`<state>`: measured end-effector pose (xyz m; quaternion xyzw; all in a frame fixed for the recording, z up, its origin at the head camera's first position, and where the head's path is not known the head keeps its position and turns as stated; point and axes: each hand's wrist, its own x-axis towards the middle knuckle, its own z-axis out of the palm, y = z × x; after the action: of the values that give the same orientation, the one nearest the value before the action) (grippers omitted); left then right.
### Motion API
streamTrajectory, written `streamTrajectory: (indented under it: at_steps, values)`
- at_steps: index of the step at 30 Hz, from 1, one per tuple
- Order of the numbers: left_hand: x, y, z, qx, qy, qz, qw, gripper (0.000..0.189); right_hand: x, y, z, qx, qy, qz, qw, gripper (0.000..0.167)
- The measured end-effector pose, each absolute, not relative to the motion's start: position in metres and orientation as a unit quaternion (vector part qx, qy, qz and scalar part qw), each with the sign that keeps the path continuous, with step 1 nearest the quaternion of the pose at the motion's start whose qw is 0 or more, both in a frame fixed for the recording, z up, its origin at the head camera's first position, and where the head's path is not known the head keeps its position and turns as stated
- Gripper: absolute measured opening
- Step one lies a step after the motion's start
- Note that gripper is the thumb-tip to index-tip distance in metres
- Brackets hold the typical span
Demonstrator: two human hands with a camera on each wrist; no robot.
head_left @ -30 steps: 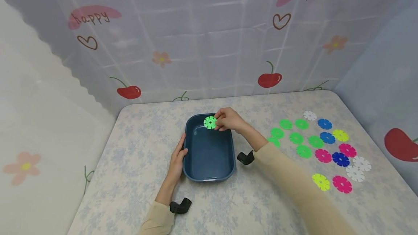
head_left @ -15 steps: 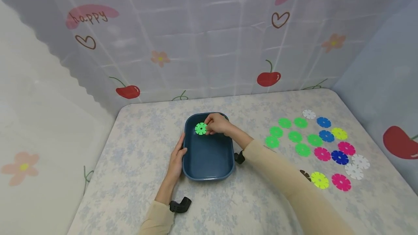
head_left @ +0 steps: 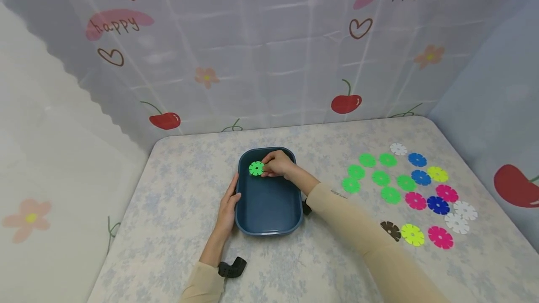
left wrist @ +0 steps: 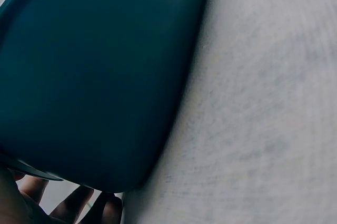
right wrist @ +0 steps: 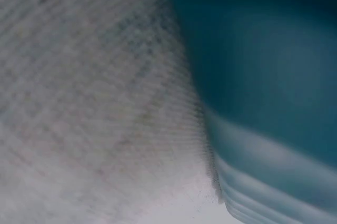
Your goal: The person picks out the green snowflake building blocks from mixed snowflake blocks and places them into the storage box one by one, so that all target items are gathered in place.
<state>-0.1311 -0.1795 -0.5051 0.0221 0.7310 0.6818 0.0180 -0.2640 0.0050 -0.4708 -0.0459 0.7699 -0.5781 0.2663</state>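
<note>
A dark blue rectangular plastic basin [head_left: 269, 209] stands on the table. My left hand [head_left: 227, 207] holds its left side, fingers along the outer wall and thumb at the rim. Over the basin's far part, my right hand [head_left: 276, 163] pinches a green notched plastic disc [head_left: 256, 168] between thumb and fingers. Whether the disc touches the basin floor cannot be told. In the left wrist view, some fingers [left wrist: 73, 203] show against the basin wall [left wrist: 100, 76]. The right wrist view shows only basin wall [right wrist: 284, 76] and tablecloth; hand and disc are outside it.
On the table's right lie several loose notched discs: green [head_left: 381, 178], blue [head_left: 417, 159], pink [head_left: 440, 237], yellow [head_left: 412, 234], white [head_left: 456, 223] and a brown one [head_left: 390, 231] beside the right sleeve. A printed curtain [head_left: 269, 60] hangs behind the table.
My right hand has moved left and down over the basin with the green disc, then slowed. The sleeve's shift uncovers the brown disc. My left hand keeps its place.
</note>
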Motion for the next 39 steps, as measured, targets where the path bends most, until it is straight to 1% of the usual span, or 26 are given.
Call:
streamTrajectory:
  at_steps: [2,8,21,28,34,39]
  values:
    - [-0.133,-0.181,-0.513,0.02,0.731,0.682,0.013,0.055,-0.264,0.004,-0.471,-0.041,0.77,-0.58,0.262,0.025]
    - [-0.135,-0.183,-0.52,0.034,0.733,0.679,0.005,0.054,-0.263,0.003,-0.473,-0.031,0.782,-0.57,0.25,0.024]
    - [-0.133,-0.18,-0.517,0.027,0.731,0.682,0.011,0.055,-0.262,0.004,-0.475,-0.038,0.803,-0.545,0.238,0.022]
    - [-0.133,-0.181,-0.519,0.022,0.734,0.678,0.01,0.055,-0.26,0.003,-0.475,-0.034,0.804,-0.542,0.242,0.023]
    - [-0.133,-0.182,-0.519,0.021,0.735,0.677,0.011,0.055,-0.262,0.001,-0.476,-0.027,0.799,-0.546,0.251,0.028]
    - [-0.134,-0.181,-0.519,0.025,0.734,0.678,0.008,0.055,-0.262,0.003,-0.477,-0.037,0.799,-0.545,0.249,0.029]
